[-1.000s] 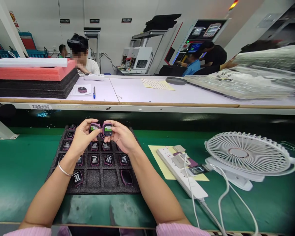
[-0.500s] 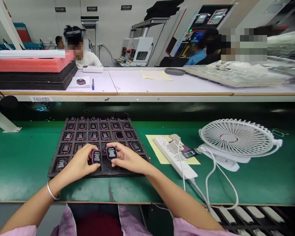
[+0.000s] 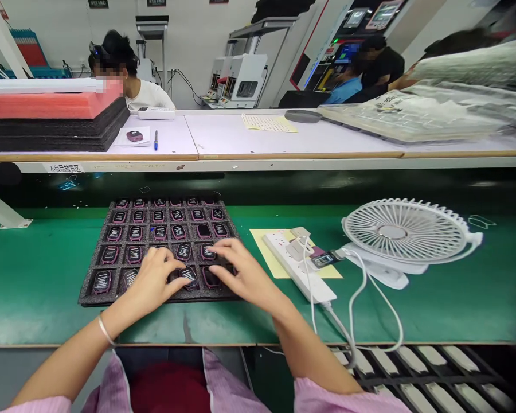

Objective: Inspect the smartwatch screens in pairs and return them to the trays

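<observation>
A black foam tray (image 3: 155, 295) on the green bench holds rows of smartwatches with dark square screens and purplish cases; many screens show white text. My left hand (image 3: 157, 275) is over the front rows. Its thumb and forefinger are apart at the left edge of a lit smartwatch (image 3: 190, 276) lying in a front-row cell. My right hand (image 3: 247, 278) reaches over the tray's right side, thumb and fingers spread. Its fingertips are by a smartwatch (image 3: 207, 252) in the second row, and its thumb is over a dark-screened smartwatch (image 3: 210, 277) in front. My hands cover some cells.
Right of the tray, a white power strip (image 3: 298, 269) with plugs and cables lies on yellow paper. A white fan (image 3: 399, 232) lies beyond it. A raised shelf (image 3: 249, 146) crosses behind, with foam sheets (image 3: 47, 123) at left. Several people sit further back.
Each hand held up a smartwatch before. Now both hands have spread apart and are down at the tray, with smartwatches lying in the front cells. The camera view has shifted slightly.
</observation>
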